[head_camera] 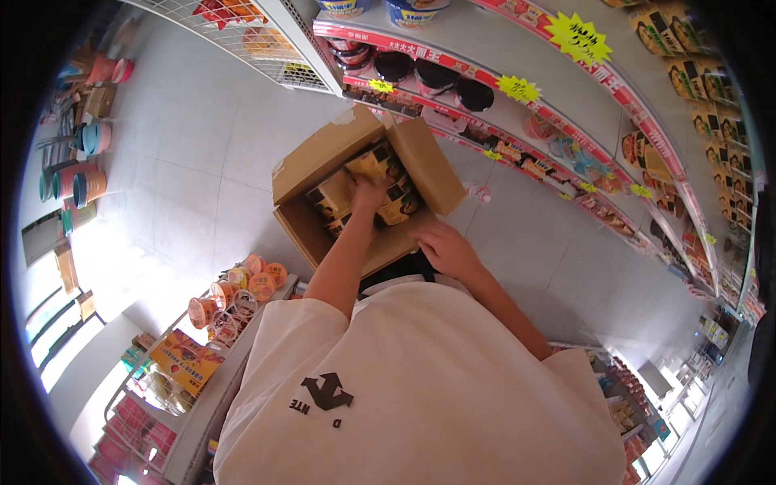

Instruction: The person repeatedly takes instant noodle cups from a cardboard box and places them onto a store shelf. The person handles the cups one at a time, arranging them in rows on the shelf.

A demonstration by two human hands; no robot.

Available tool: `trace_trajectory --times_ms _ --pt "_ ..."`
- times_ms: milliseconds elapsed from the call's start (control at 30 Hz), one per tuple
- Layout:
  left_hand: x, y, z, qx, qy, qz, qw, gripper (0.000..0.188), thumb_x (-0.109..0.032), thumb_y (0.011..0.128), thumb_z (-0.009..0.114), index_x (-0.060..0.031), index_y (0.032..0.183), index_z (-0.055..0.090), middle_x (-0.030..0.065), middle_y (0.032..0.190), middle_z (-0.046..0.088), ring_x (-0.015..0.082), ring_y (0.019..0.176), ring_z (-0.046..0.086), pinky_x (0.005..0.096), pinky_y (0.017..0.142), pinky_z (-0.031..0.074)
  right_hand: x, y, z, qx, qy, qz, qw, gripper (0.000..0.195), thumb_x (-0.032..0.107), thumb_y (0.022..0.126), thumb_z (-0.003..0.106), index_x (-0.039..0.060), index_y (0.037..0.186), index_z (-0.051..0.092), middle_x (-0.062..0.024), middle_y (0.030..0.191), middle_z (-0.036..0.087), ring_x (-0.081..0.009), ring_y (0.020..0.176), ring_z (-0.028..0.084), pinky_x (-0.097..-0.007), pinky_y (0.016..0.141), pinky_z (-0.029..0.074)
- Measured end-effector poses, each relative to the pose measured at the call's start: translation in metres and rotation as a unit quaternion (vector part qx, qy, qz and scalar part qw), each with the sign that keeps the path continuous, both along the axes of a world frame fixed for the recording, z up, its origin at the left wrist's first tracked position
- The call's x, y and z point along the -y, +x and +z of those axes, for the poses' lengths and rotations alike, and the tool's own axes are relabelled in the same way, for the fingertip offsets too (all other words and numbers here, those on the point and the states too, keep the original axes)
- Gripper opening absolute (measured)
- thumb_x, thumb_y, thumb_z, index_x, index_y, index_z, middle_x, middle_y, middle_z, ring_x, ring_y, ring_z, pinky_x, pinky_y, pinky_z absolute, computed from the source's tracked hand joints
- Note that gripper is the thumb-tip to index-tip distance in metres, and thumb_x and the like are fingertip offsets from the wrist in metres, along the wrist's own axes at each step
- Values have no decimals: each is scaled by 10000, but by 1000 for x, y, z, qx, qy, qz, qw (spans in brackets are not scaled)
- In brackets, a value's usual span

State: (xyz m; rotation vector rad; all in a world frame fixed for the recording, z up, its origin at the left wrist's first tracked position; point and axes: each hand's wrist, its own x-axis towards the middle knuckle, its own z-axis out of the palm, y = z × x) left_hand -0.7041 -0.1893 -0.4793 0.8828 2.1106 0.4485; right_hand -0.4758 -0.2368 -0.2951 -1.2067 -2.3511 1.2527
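Observation:
An open cardboard box is in front of my body, tilted, its flaps spread. Inside are several yellow and black food packets, apparently instant noodles. My left hand reaches down into the box, its fingers closed about the near edge of an upper yellow packet; the fingertips are partly hidden. At the box's near right corner is my right hand, its fingers bent and the index fingertip against the cardboard rim. Whether it grips the box there cannot be seen.
Store shelves with noodle cups and yellow price tags curve along the front and right. A lower display shelf with orange-lidded cups stands close at my left. Flowerpots line the far left floor.

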Motion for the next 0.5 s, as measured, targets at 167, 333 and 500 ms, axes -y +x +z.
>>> trace_trajectory --times_ms 167,333,500 --pt "31 -32 47 -84 58 -239 966 680 -264 876 733 -30 1459 472 213 1534 461 402 1409 462 485 1111 446 -5 17 -4 -29 8 -21 999 217 151 968 623 85 1146 728 -100 1072 727 -314 1019 662 -429 897 523" --pt "118 -62 136 -229 91 -234 941 589 -211 853 737 -119 1411 572 100 1550 483 338 1451 427 487 1160 397 -17 6 -27 -56 111 132 983 227 204 932 686 92 1121 748 -75 1125 725 -287 1038 669 -412 931 520" --pt "224 -68 166 -239 2 -199 950 393 -117 888 645 -152 1279 660 52 1469 567 260 1475 405 479 1143 419 -17 -18 -37 -40 66 236 969 235 181 946 631 113 1138 748 -58 1172 726 -278 1086 678 -422 930 539"
